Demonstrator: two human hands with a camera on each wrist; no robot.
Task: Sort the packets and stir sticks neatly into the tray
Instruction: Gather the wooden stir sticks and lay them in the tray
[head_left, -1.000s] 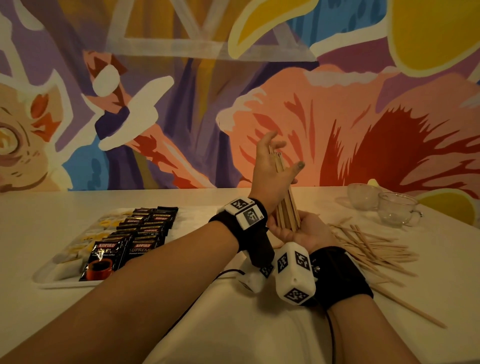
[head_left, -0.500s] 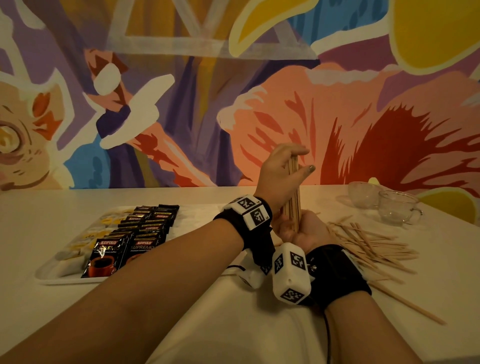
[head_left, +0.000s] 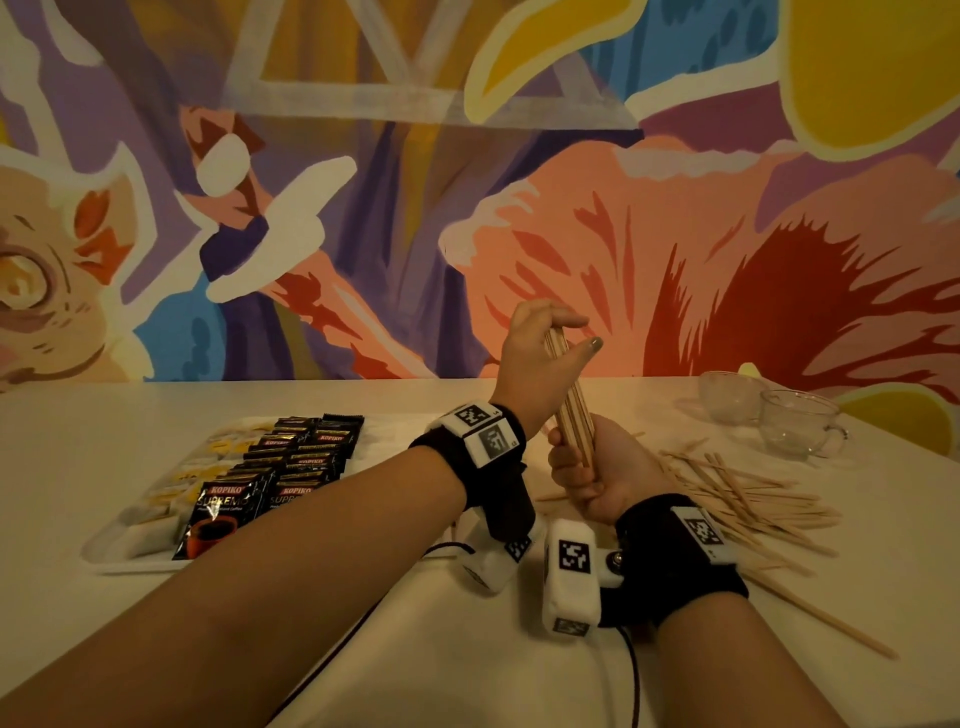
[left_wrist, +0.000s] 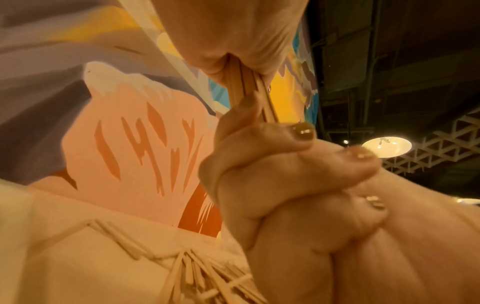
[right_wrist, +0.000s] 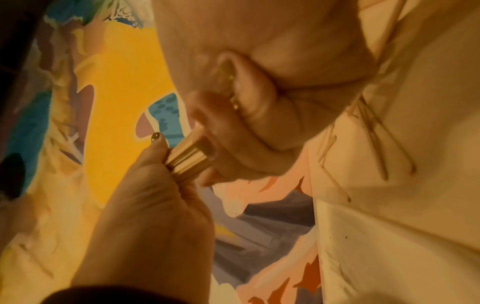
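Observation:
I hold a bundle of wooden stir sticks (head_left: 574, 410) upright above the table's middle. My right hand (head_left: 582, 467) grips its lower part in a fist. My left hand (head_left: 566, 338) curls its fingers over the top end, with the thumb beside the sticks. The left wrist view shows the bundle (left_wrist: 249, 92) running from the right fist (left_wrist: 285, 174) up into the left palm (left_wrist: 233, 30). The white tray (head_left: 130, 564) lies at the left with rows of black coffee packets (head_left: 291, 467) and pale yellow packets (head_left: 208, 457). Several loose stir sticks (head_left: 753, 499) lie scattered at the right.
Two clear glass cups (head_left: 795, 423) stand at the back right, behind the loose sticks. A painted wall runs along the table's far edge. A thin black cable (head_left: 332, 660) lies on the table under my forearms.
My left hand went from open fingers laid against the bundle to fingers curled over its top end. The bundle now leans slightly left at the top. My right hand kept its grip.

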